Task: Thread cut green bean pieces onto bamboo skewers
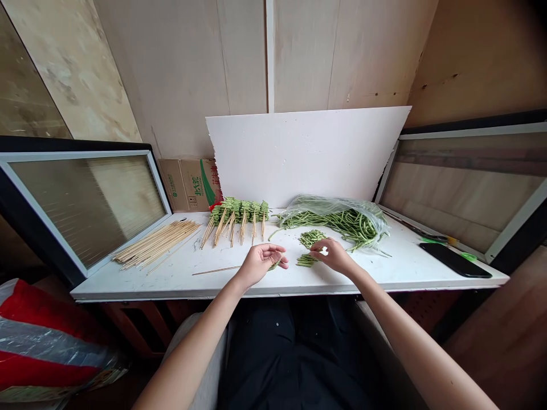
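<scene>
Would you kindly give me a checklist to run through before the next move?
1. Short green cut bean pieces beside the right hand: ok.
2. Small green piece in the left hand: ok.
3. Single thin tan wooden stick in left hand: cannot tell, one end hidden.
4. Bundle of thin tan wooden sticks on the white tabletop: ok.
5. Flat black rectangular phone away from both hands: ok.

Cardboard box (186,185) with green print, white board (305,156), black phone (455,260), red-and-silver bag (43,313)
</scene>
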Demonstrator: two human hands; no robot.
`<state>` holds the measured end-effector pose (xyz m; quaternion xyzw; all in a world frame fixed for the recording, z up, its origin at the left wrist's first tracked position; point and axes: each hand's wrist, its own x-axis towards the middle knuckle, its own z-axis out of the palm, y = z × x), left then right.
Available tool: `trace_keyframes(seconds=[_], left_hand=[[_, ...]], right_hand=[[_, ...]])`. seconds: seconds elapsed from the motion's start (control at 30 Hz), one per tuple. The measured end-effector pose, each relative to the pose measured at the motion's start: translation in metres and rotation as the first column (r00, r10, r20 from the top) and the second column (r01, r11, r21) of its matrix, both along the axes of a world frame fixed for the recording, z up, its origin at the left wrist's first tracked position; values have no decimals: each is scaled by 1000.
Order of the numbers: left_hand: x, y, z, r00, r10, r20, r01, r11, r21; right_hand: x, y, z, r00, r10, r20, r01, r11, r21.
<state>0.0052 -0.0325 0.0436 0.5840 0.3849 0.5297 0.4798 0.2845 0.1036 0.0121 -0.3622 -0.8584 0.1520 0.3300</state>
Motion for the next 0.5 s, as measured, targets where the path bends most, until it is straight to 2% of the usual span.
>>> trace_keyframes(seconds=[0.1, 0.2, 0.33, 0.4, 0.5], left_hand=[[0, -1, 2, 1000, -6, 11, 6, 1000, -22], [0, -2, 2, 1000, -1, 11, 1, 1000, -25], [3, -2, 3, 998, 39, 40, -38, 999, -19], [3, -1, 2, 995, 76, 60, -76, 997, 1], [3, 2, 0, 980, 163, 110, -166, 986, 23]], right_hand=[[9, 11, -14, 998, -32, 62, 33, 999, -17], [11, 13, -15, 997, -45, 64, 44, 999, 26], [-1, -2, 3, 999, -50, 3, 50, 996, 75], [-11, -17, 18, 999, -12, -31, 13, 1000, 20], [-27, -45, 38, 987, 132, -89, -141, 984, -110]])
